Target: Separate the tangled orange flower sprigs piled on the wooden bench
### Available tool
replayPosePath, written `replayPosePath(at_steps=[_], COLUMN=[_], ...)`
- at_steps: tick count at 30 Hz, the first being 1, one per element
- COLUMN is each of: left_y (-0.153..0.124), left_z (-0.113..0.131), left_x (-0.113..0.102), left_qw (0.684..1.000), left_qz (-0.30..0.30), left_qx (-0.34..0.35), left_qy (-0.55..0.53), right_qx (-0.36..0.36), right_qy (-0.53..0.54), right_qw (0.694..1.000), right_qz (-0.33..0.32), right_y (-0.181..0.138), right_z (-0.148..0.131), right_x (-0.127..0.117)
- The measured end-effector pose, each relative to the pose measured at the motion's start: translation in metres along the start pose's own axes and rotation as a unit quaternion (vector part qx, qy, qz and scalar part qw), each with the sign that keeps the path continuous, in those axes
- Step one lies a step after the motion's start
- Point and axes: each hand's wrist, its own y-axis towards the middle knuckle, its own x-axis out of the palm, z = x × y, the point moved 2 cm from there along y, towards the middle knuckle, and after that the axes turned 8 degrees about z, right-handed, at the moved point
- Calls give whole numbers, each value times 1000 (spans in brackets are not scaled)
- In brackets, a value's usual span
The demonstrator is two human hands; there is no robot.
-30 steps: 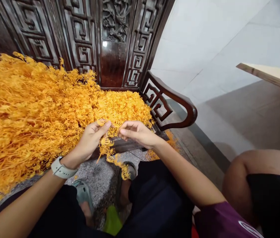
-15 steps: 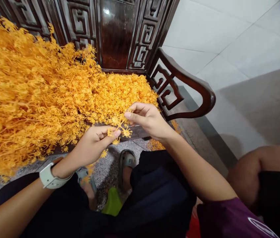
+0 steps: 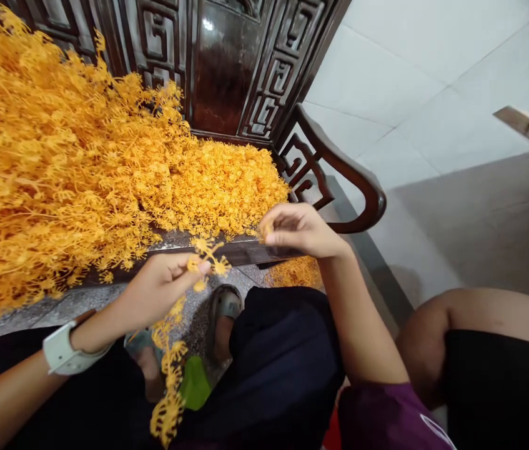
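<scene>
My left hand (image 3: 158, 287), with a pale watch strap on its wrist, pinches an orange plastic flower sprig (image 3: 168, 400). The sprig's tip sticks out past my thumb, and its long stem hangs down over my lap. To the right and apart from it, my right hand (image 3: 308, 231) is curled closed near the bench's front edge. A small orange flower piece (image 3: 264, 232) shows between its thumb and fingers. Behind both hands, loose small orange flower heads (image 3: 227, 181) lie heaped on the seat, beside a bigger pile of long orange sprigs (image 3: 58, 156) on the left.
The dark carved wooden bench (image 3: 220, 81) has a curved armrest (image 3: 374, 200) at its right end. More orange pieces (image 3: 295, 272) lie on the floor below. A green object (image 3: 195, 384) is between my feet. Another person's bent leg (image 3: 479, 306) is close on my right.
My hands have drawn apart: the right moved to the right with a small orange piece, the left moved slightly left and down with the sprig. More of the hanging stem now shows.
</scene>
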Motion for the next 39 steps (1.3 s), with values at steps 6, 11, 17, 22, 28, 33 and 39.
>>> replayPosePath(at_steps=[6, 11, 17, 22, 28, 33, 39], left_y=[10, 6, 7, 10, 11, 12, 18], left_z=[-8, -9, -16, -15, -20, -18, -6], left_x=[-4, 11, 14, 14, 20, 20, 14], left_qw=[999, 998, 996, 996, 996, 997, 998], left_qz=[36, -10, -26, -27, -57, -44, -13], left_qx=[-5, -3, -18, -21, -13, -3, 19], left_qy=[-25, -58, -78, -78, -70, -57, -51], right_qx=[-5, 39, 71, 28, 14, -15, -30], right_qy=[78, 147, 106, 9, -47, -25, 9], right_qw=[997, 957, 971, 999, 994, 998, 998], right_qz=[19, 245, 204, 30, -95, -62, 54], right_y=[-1, 27, 20, 12, 12, 14, 34], right_z=[-6, 24, 37, 22, 26, 31, 41], right_x=[15, 4, 24, 62, 79, 72, 61])
